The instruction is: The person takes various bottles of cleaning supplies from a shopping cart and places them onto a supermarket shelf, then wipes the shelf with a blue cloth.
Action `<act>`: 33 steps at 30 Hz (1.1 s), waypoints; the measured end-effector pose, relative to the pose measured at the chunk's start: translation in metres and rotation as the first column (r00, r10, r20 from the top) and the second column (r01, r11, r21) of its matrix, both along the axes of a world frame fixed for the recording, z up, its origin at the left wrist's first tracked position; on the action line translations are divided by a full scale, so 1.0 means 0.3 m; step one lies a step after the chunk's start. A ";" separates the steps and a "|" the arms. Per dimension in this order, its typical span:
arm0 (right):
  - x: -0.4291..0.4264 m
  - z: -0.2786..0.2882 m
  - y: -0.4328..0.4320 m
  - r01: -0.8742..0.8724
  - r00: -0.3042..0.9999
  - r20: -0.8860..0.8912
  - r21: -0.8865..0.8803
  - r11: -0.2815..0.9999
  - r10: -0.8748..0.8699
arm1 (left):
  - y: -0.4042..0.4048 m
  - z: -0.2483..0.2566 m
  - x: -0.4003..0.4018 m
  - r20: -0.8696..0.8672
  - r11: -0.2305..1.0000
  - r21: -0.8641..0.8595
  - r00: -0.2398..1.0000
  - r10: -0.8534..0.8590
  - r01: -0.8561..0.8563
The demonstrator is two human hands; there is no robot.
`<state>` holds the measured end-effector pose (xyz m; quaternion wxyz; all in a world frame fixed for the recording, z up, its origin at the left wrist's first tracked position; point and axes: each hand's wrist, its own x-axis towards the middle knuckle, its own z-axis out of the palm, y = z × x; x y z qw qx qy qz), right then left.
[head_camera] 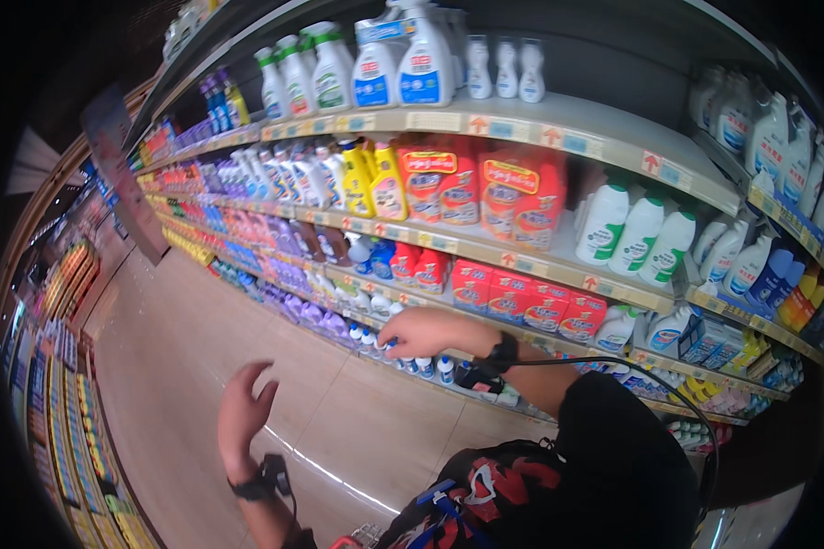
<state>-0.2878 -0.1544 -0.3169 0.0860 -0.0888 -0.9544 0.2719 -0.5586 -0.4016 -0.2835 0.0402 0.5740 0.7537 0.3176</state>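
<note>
My right hand [431, 331] reaches in front of the lower shelves, holding nothing that I can see, its fingers bent downward and partly apart. Small white bottles with blue caps [424, 367] appear just below it. Red cartons [511, 300] stand on the shelf to its upper right. My left hand [244, 412] hangs over the aisle floor, empty, with the thumb and fingers spread. Above the cartons are red refill packs [443, 182], yellow bottles [371, 178] and white bottles with green caps [635, 233]. White spray bottles [424, 65] occupy the top shelf.
Tiled floor [302, 384] runs along the shelving. More stocked shelves [69, 439] line the left side. Part of a wire basket with a red edge [364, 535] shows at the bottom. From my right wristband [505, 350], a black cable [649, 374] loops past my sleeve.
</note>
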 end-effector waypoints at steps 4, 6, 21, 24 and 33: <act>0.328 0.361 0.216 0.325 0.944 -0.021 0.212 0.921 -0.328 | 0.583 0.302 0.277 -0.267 0.911 0.119 0.897 -0.353 0.394; 0.455 0.541 0.301 0.425 0.904 -0.108 0.324 0.845 -0.413 | 0.811 0.448 0.400 -0.264 0.877 0.077 0.857 -0.442 0.475; 0.632 1.170 0.816 0.734 0.309 -0.004 0.637 0.236 -0.951 | 1.788 1.093 0.774 -0.757 0.879 -0.045 0.558 -0.340 0.475; 0.623 1.212 0.871 0.794 0.315 0.008 0.546 0.268 -0.949 | 1.876 1.125 0.779 -0.740 0.873 -0.079 0.558 -0.375 0.482; 0.574 1.232 1.047 0.591 0.227 0.039 0.788 0.170 -0.973 | 2.013 1.121 0.816 -0.773 0.861 -0.177 0.474 -0.422 0.477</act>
